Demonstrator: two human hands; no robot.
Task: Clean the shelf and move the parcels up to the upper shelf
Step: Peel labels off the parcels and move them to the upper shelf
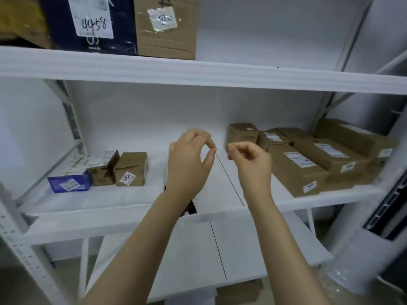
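Left hand [189, 159] & right hand [248, 160] hover over mid shelf [110, 216], fingertips pinched; can't tell if holding anything. Parcels [295, 170] sit at shelf's right end: stiff cardboard, prob light. Grip 2 opposite sides.

Plain white wall [264, 29] at back, evenly lit, no hard shadows. Grey-tan floor [63, 267] low left. White rounded unit [363, 260] far right, dark slatted panel [387, 212] just above.

Left hand [189, 162], right hand [251, 166] raised, seemingly pinching
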